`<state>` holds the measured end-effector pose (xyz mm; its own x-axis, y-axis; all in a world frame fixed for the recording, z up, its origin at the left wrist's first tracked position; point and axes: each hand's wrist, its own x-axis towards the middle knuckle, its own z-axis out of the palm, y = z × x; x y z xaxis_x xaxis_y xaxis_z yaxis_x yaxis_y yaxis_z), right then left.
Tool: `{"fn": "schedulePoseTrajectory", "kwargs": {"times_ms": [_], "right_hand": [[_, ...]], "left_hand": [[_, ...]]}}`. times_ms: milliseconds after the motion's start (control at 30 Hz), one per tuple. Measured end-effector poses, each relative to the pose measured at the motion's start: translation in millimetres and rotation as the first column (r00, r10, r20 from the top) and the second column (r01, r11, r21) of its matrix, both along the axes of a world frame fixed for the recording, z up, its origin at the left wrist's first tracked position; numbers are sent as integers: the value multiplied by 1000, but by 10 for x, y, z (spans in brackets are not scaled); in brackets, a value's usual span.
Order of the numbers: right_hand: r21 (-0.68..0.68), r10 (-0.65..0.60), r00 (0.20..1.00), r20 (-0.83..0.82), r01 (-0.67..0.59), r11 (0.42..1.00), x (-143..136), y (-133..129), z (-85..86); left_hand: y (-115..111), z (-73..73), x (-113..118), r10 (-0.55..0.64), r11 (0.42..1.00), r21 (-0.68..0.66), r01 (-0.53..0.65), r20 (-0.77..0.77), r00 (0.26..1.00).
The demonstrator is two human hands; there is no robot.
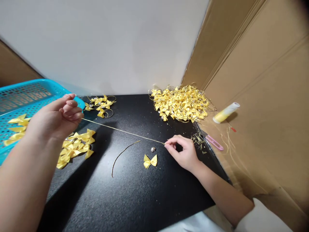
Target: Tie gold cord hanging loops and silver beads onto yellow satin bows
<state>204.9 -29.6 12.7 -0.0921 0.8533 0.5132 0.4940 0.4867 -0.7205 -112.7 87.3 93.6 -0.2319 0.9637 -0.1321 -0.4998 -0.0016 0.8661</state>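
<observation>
A thin pale yellow thread [123, 130] is stretched taut between my two hands above the black table. My left hand [61, 116], raised at the left near the blue basket, has its fingers curled round one end. My right hand [182, 150] pinches the other end between thumb and fingertips, low over the table. Below the thread lie a yellow bow [150, 161], a small silvery bell-like piece [153, 149] and a curved gold cord [120, 156]. None of these three is touched by a hand.
A blue basket [51, 86] with yellow bows stands at the left. Loose bows [77, 145] lie beside it. Bows with loops [102, 104] sit behind, and a big pile [180, 103] at the back right. On cardboard at the right are a thread spool [226, 112] and a pink cutter [214, 142].
</observation>
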Motion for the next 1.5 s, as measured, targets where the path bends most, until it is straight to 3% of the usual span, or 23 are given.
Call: {"fn": "schedulePoseTrajectory", "kwargs": {"times_ms": [333,433,500,600,700,767,833,933,1067,1233,1367,1500], "right_hand": [[88,31,995,90,-39,995,125,27,67],[124,11,996,85,-21,992,219,52,50],[160,-74,997,14,71,985,255,67,28],[115,-165,973,-160,185,976,207,60,2],[-67,-12,968,-250,-5,998,40,2,-18],[-179,141,905,-402,-229,957,-85,-52,-35],[-227,204,782,-588,-402,887,-178,-100,-51],[-265,160,641,-751,-514,816,-240,-141,-46],[-303,85,576,-813,-543,783,-258,-149,-3],[-379,-38,535,-844,-545,748,-227,-186,-28],[-392,-91,562,-822,-442,807,-239,-146,5],[-215,3,549,-836,-332,918,-66,96,221]], "left_hand": [[-50,54,85,22,1000,-3,-22,30,999],[-162,66,293,-91,994,-64,93,39,995],[-289,16,496,-223,972,-71,224,13,975],[-556,-139,829,-425,905,-92,416,-152,892],[-841,-293,1101,-674,738,-167,654,-236,700],[-975,-347,1204,-782,622,-225,750,-216,585],[-1042,-364,1244,-804,592,-213,777,-214,554],[-1055,-368,1241,-821,561,-209,801,-263,506],[-1041,-408,1249,-833,527,-217,822,-325,448],[-1023,-451,1266,-834,523,-248,815,-345,430],[-986,-421,1240,-830,529,-230,817,-339,443],[-925,-343,1190,-809,564,-224,795,-342,478]]}}
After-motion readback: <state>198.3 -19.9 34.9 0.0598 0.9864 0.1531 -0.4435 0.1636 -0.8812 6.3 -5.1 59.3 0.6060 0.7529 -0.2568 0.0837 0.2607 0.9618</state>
